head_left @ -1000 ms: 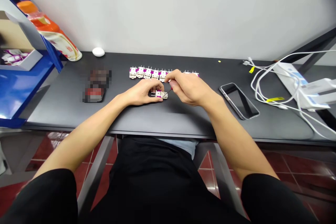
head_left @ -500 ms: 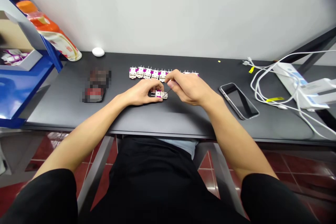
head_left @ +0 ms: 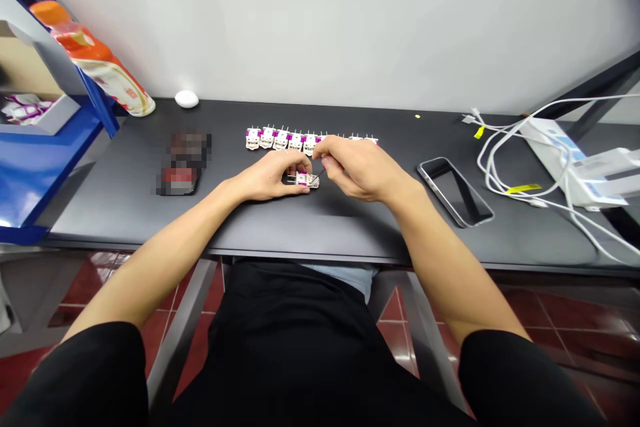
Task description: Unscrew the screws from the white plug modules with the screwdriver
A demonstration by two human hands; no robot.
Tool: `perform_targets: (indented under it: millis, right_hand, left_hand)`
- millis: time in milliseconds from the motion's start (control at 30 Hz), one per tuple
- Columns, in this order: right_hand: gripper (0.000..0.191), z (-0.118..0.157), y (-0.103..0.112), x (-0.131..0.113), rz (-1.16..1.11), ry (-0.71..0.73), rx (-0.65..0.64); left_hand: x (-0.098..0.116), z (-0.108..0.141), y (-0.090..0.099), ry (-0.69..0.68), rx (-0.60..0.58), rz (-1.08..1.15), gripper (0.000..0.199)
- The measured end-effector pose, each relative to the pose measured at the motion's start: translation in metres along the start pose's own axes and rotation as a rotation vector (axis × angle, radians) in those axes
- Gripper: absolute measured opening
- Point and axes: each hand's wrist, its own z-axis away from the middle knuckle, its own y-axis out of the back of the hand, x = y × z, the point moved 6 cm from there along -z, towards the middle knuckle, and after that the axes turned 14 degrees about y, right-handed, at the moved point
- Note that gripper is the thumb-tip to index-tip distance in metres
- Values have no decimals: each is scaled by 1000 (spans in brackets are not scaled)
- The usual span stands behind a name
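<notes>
From one head-worn camera we look forward and down over the near edge of the table (head_left: 270, 233), close enough that our shirt (head_left: 310, 347) fills the foreground; the wall (head_left: 320, 27) rises beyond the far edge.

From here I see a small white-and-purple part (head_left: 306, 179) lying lengthwise, pins toward nine o'clock; a slim dark tool (head_left: 319, 176) slants from its three o'clock end up toward two.

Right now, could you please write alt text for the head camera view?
The left hand grips a small white-and-purple part at a dark table while the right hand holds a thin tool to it. Similar parts line up behind; a phone lies at right.
</notes>
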Motion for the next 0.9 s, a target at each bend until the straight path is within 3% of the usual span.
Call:
perform_targets:
  millis: [900]
  right_hand:
    - [26, 3, -1, 0, 55, 41, 52]
  left_hand:
    - [0, 1, -1, -2, -5, -3, 32]
